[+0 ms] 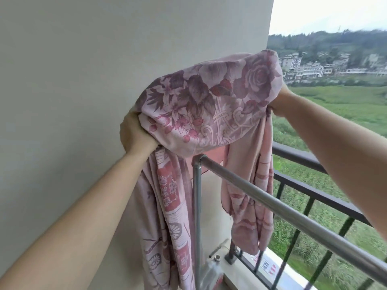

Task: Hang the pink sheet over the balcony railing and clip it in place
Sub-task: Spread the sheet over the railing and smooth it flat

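Balcony: grey wall [83,80] left, dark railing [314,185] right, steel rail [272,204] in front. Both grips clamped on the pink sheet [209,105], left hand [136,132], right hand [280,101]. Sheet bunched above the steel rail, ends hanging either side.

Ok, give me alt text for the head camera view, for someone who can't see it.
Two bare hands, left hand and right hand, hold a bunched pink floral sheet above a silver metal rail on a balcony. Its ends hang down either side; a dark railing, fields and buildings lie beyond.
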